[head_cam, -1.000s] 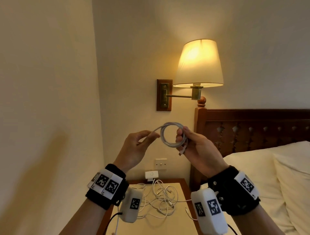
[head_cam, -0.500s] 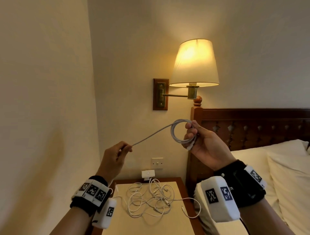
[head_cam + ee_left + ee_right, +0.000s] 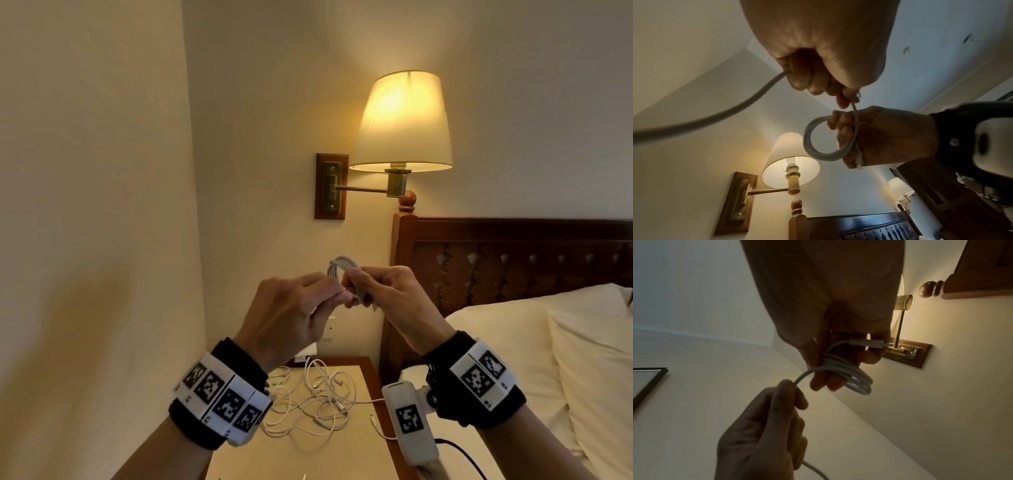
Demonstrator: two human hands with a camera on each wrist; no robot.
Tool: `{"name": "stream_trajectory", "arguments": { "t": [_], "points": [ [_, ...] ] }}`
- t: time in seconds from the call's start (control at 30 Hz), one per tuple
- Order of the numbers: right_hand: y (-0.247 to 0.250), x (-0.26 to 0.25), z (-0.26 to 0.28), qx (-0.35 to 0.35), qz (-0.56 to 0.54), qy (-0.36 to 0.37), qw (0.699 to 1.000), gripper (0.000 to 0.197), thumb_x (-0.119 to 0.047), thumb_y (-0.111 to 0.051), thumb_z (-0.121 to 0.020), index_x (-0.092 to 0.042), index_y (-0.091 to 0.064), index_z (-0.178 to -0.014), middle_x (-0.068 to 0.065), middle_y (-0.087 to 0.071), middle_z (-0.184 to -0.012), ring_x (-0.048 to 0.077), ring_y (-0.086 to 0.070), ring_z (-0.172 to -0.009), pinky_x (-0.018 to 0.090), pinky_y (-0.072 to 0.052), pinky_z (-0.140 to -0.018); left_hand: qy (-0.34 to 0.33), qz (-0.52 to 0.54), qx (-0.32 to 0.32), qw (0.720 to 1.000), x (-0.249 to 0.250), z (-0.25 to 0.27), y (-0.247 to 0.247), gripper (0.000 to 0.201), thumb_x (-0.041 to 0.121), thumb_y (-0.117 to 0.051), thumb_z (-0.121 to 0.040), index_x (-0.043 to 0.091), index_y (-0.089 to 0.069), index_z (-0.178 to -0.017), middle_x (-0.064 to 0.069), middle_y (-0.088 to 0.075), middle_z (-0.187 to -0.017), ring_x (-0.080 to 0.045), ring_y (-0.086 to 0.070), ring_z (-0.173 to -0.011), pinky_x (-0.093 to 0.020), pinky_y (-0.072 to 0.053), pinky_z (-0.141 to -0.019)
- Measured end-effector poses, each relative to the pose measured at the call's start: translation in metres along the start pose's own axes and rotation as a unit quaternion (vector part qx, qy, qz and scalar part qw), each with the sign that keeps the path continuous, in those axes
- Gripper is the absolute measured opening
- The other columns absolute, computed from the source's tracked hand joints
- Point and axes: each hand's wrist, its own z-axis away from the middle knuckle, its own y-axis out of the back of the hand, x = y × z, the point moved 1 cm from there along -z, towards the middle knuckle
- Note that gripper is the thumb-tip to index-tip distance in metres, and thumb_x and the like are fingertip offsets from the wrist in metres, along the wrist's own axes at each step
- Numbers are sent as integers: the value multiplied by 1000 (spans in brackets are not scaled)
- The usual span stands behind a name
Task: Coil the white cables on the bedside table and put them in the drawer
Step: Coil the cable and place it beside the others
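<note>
Both hands are raised in front of the wall, above the bedside table point(image 3: 349, 455). My right hand point(image 3: 387, 301) grips a small coil of white cable point(image 3: 337, 269), with a plug end sticking out under its fingers point(image 3: 867, 343). The coil point(image 3: 818, 142) shows several turns point(image 3: 855, 381). My left hand point(image 3: 298, 308) pinches the free run of the same cable point(image 3: 799, 379) right beside the coil. A tangle of white cables point(image 3: 315, 401) lies on the table top below. The drawer is not in view.
A lit wall lamp point(image 3: 400, 123) on a brass arm hangs above the hands. The dark wooden headboard point(image 3: 513, 257) and a bed with pillows point(image 3: 548, 359) stand to the right. A wall socket and a white adapter sit behind the table.
My left hand, which had pulled the cable out down to the left, has come back up to the coil. The hands now meet, lower in view.
</note>
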Motion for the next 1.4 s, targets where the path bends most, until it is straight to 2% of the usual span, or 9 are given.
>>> {"name": "stream_trajectory", "arguments": {
  "t": [0.3,0.67,0.8,0.9,1.0,1.07,1.2,1.27,1.4],
  "points": [
    [-6,1,-1,-72,-132,-60,987,36,-39,-49,-91,-12,-72,-88,3,-58,-66,14,-49,-63,28,-39,-66,55,31,59,996,-15,-4,-5,24,36,-53,-97,18,-66,-93,9,-66,-80,-5,-56,-60,-25,-49,-51],
    [-1,9,2,-152,-353,-155,910,33,-30,-42,-100,-13,-63,-81,-4,-45,-62,11,-44,-61,24,-36,-61,150,85,39,984,-31,2,-22,39,62,-43,-89,28,-49,-71,19,-41,-51,-2,-39,-42,-11,-29,-47],
    [12,10,2,-141,-465,-162,859,31,-32,-40,-99,-15,-58,-81,-8,-42,-61,7,-43,-59,24,-32,-63,205,145,50,967,-56,22,-30,46,70,-30,-91,33,-44,-67,14,-40,-50,-9,-41,-44,-14,-31,-46],
    [24,7,-1,-100,-488,-162,852,32,-33,-38,-99,-16,-58,-80,-9,-42,-60,7,-44,-58,23,-33,-62,219,157,39,962,-71,50,-40,43,67,-29,-94,35,-48,-71,12,-44,-52,-8,-42,-46,-18,-33,-47],
    [28,6,-2,-54,-479,-155,862,27,-33,-41,-97,-15,-55,-81,-7,-43,-60,8,-47,-58,22,-39,-60,257,152,23,954,-72,73,-52,41,58,-35,-95,27,-55,-77,9,-51,-57,-9,-46,-49,-23,-37,-48],
    [27,8,-3,-20,-445,-149,883,26,-30,-43,-97,-13,-56,-83,-4,-47,-63,10,-50,-60,22,-44,-60,256,121,-42,958,-58,78,-56,30,46,-40,-95,28,-53,-75,12,-47,-54,-6,-46,-47,-17,-32,-47],
    [19,15,-8,14,-313,-112,943,27,-31,-46,-99,-10,-62,-89,1,-57,-70,13,-54,-67,27,-46,-69,115,-16,-215,970,-4,61,-57,39,47,-30,-101,27,-51,-73,11,-46,-57,-5,-40,-48,-16,-28,-52],
    [13,12,-7,16,-198,-77,977,30,-34,-48,-97,-9,-64,-88,2,-60,-70,13,-53,-66,27,-41,-69,54,-65,-217,973,16,42,-48,46,48,-24,-99,24,-57,-78,8,-56,-62,-8,-46,-49,-23,-35,-51],
    [4,6,1,4,-19,-2,1000,40,-25,-45,-101,7,-65,-88,5,-63,-71,5,-54,-61,13,-42,-60,6,-82,-124,989,27,13,-25,33,40,-39,-100,23,-60,-80,7,-60,-64,-11,-49,-46,-21,-32,-45]
  ]
}}
